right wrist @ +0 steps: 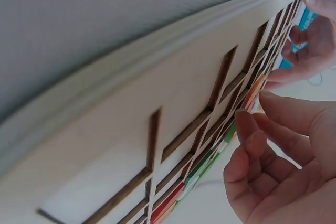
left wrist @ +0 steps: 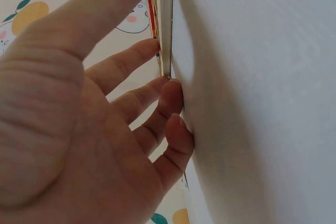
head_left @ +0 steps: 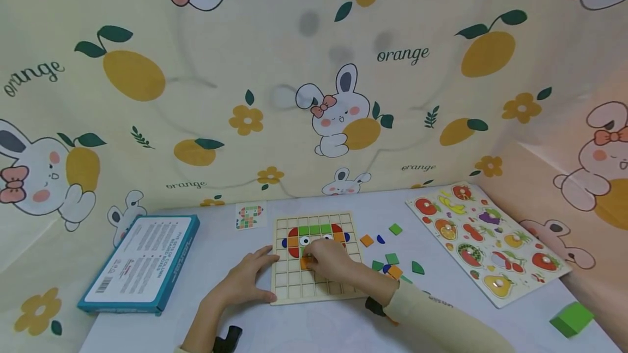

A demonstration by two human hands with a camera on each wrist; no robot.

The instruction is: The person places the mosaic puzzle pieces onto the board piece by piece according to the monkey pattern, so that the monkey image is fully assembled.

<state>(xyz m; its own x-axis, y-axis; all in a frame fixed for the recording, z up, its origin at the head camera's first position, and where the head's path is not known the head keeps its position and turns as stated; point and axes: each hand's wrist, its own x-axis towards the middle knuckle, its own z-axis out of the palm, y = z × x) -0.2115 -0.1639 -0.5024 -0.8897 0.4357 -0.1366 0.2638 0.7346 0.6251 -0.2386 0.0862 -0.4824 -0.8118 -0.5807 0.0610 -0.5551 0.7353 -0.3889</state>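
A wooden grid board [head_left: 287,283] lies on the table with coloured tiles set in its upper half, among them green squares [head_left: 315,230], red rounded corners and round eye pieces [head_left: 305,241]. My left hand [head_left: 243,278] rests at the board's left edge, its fingertips and thumb touching the side; the left wrist view shows those fingers [left wrist: 123,69] spread along the edge. Over the middle of the board, my right hand [head_left: 333,259] pinches an orange square tile [head_left: 306,263] at a cell below the eyes. In the right wrist view its thumb and forefinger meet near that tile [right wrist: 254,94].
Loose tiles [head_left: 391,259] in green, orange and blue lie right of the board. A small pattern card [head_left: 251,216] is behind it. A blue-edged box [head_left: 142,263] stands left, a fruit puzzle board [head_left: 485,244] right, with a green block [head_left: 572,319] near the right edge.
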